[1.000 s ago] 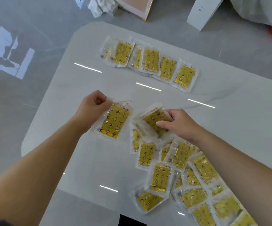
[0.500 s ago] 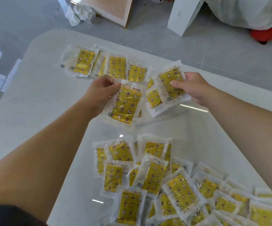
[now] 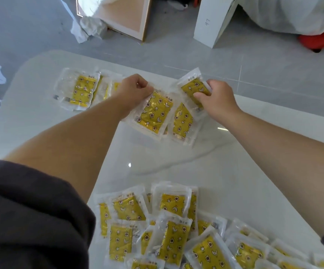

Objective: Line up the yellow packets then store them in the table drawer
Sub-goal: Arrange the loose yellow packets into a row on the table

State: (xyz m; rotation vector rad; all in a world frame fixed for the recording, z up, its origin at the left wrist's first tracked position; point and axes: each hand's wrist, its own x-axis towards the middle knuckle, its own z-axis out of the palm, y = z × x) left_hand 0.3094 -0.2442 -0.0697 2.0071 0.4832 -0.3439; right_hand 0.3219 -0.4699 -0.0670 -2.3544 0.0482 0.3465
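Both hands work at the far side of the white surface (image 3: 176, 162), close to its far edge. The left hand (image 3: 134, 90) pinches the top corner of a yellow packet (image 3: 154, 113), which hangs slanted with its lower end toward the middle of the surface. The right hand (image 3: 217, 100) grips a second packet (image 3: 195, 88), thumb across its face and fingers curled behind; its upper corner juts up toward the far edge. A third packet (image 3: 182, 121) lies just below that one, tucked between the two held packets and partly overlapped by them.

To the left, a row of packets (image 3: 81, 89) lies overlapped near the rounded far corner. A loose heap (image 3: 172, 230) of more packets crowds the near right part of the surface. Between row and heap runs a broad bare band, crossed only by the two forearms. Beyond the far edge lies grey floor (image 3: 254, 65), with a white box (image 3: 209, 22) and a framed board (image 3: 124, 14) standing on it.
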